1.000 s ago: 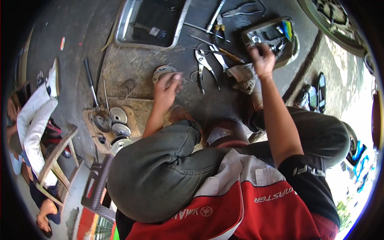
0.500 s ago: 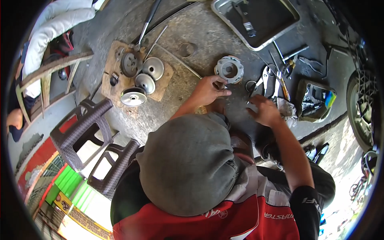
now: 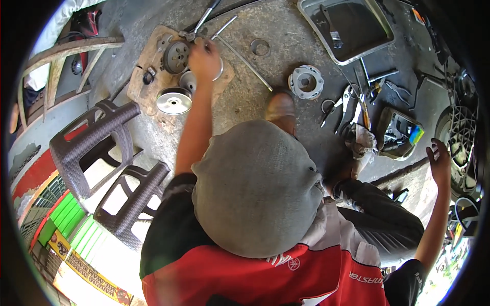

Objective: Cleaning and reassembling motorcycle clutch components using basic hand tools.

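Observation:
My left hand is over a wooden board, its fingers curled beside a dark perforated disc; what they hold is unclear. Shiny pulley discs lie below it. My right hand is raised at the right, fingers apart and empty, near a parts tray. A round metal plate rests on the floor between my hands, just beyond my foot. Pliers and other tools lie right of it.
A large metal tray with a brush stands at the top. A long rod lies on the floor. Dark plastic chairs and a wooden bench are at the left. A motorcycle wheel is at the right edge.
My left hand has moved up and left from near the round plate to the board. My right hand has moved rightward, away from the tools. The camera's view has shifted.

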### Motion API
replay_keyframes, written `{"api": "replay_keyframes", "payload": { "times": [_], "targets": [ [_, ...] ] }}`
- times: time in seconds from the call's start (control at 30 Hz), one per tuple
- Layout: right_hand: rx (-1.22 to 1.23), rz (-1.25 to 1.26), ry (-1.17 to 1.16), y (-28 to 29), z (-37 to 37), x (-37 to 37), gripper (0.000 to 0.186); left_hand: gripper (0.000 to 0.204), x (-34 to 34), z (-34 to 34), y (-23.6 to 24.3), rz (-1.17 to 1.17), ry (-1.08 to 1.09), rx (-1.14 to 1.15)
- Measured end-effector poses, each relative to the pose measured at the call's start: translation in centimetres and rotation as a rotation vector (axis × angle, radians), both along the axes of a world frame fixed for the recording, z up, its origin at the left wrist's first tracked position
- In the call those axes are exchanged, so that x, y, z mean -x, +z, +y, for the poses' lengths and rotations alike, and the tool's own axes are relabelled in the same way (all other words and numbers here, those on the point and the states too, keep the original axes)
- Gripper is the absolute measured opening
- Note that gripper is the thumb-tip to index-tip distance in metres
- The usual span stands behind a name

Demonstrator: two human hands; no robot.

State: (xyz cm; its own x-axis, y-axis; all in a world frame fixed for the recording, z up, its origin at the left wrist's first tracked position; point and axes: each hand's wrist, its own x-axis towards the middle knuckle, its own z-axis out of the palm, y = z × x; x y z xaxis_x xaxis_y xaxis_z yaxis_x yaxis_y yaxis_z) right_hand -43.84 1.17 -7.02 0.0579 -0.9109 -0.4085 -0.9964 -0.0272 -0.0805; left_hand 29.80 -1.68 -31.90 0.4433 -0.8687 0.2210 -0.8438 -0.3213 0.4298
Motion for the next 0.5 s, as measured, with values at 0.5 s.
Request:
{"api": "replay_keyframes", "payload": {
  "times": [0.5],
  "targets": [
    [-0.001, -0.196, 0.276, -1.3, -1.8, -18.6, 0.035, 0.038, -7.8, -12.2, 6.9, 0.081, -0.291, -0.561]
  ]
}}
